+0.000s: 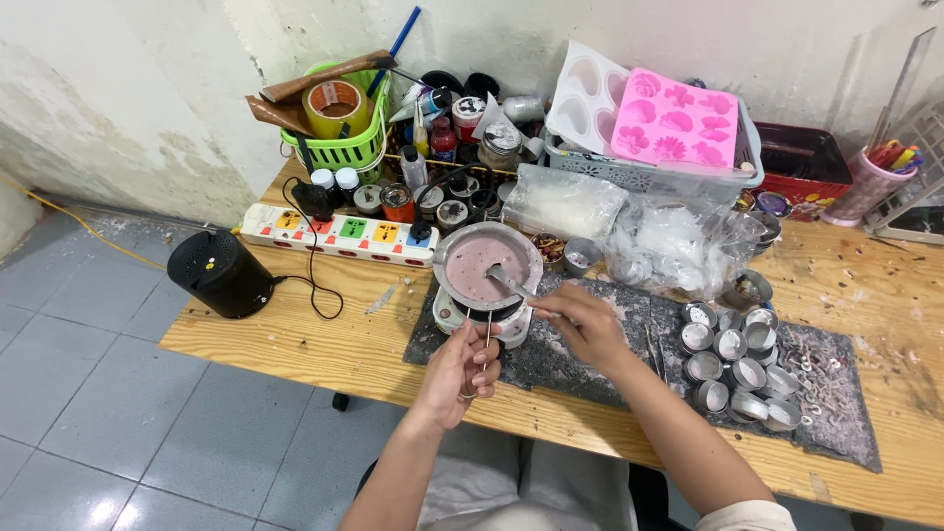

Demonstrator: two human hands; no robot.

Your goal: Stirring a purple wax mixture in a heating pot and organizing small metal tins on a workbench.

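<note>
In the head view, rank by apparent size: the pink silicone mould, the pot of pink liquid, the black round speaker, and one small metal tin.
1. Pink silicone mould.
2. Pot of pink liquid, though it looks close to the mould in size.
3. Black round speaker.
4. Small metal tin, clearly smallest.

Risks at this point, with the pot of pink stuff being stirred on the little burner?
1. The left hand grips only the thin wire handle of the pot; stirring by the right hand with the spoon could tip it off the small heater.
2. A pink spill might reach the power strip beside it.
3. The empty tins sit near the right elbow and may get knocked.
</note>
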